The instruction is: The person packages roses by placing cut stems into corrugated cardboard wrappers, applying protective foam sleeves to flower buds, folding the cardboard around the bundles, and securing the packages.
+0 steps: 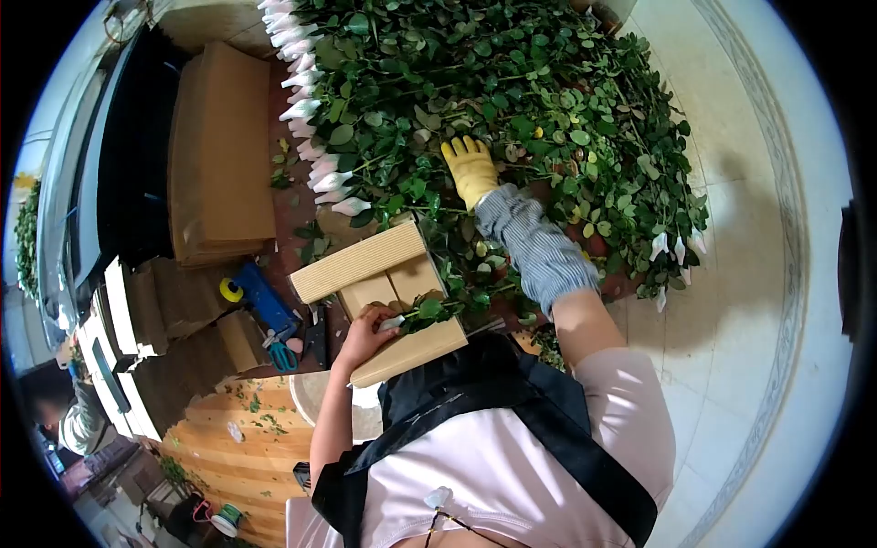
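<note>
My left hand (364, 336) is bare, its fingers bent around the white-wrapped head of a rose (392, 322). The rose's leafy stem runs to the right across an open corrugated cardboard wrap (361, 265) on the table in front of me. On my right hand (470, 171) is a yellow glove with a grey striped sleeve behind it. Its fingers are spread over the leaves of a large pile of roses (512, 100); no stem shows in its grip. White-wrapped buds (315, 164) line the pile's left edge.
Flat cardboard (222, 155) is stacked at the left. A blue tool (263, 297), teal-handled scissors (281, 353) and a black object (316, 338) lie beside the wrap. Another person (84, 422) is at the far left. Tiled floor (722, 301) extends along the right.
</note>
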`<control>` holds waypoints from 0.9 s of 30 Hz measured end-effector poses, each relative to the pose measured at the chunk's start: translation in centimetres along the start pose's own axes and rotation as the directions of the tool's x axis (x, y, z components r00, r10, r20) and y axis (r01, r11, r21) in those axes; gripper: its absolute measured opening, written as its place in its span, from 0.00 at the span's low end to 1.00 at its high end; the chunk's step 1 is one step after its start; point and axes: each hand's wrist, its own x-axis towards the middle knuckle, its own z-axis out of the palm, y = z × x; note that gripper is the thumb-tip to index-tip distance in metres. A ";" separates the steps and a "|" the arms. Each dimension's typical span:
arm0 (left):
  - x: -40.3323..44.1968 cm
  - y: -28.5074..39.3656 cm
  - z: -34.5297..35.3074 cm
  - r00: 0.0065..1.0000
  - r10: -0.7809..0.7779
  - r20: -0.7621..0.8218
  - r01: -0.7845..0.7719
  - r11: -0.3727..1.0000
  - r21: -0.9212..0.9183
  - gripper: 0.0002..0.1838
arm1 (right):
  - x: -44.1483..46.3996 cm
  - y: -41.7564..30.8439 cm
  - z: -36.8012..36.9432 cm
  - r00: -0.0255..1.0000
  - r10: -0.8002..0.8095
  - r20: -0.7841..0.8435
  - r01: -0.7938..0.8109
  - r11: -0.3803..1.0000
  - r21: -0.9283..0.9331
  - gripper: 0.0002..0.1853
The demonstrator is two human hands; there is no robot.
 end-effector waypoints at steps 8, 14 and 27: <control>0.0 -0.2 0.0 0.999 -0.004 0.034 0.005 1.000 -0.004 0.20 | 7.0 2.9 -9.4 0.987 0.026 0.160 -0.078 0.941 0.329 0.23; -0.2 -0.7 0.1 0.999 0.000 0.036 0.001 1.000 -0.022 0.20 | 4.7 5.5 -12.9 0.960 0.011 -0.280 0.074 0.953 0.292 0.25; -0.3 0.4 0.1 1.000 0.014 -0.007 -0.014 0.999 -0.034 0.19 | -6.3 -1.9 -8.8 0.986 0.090 0.138 -0.106 0.988 0.112 0.30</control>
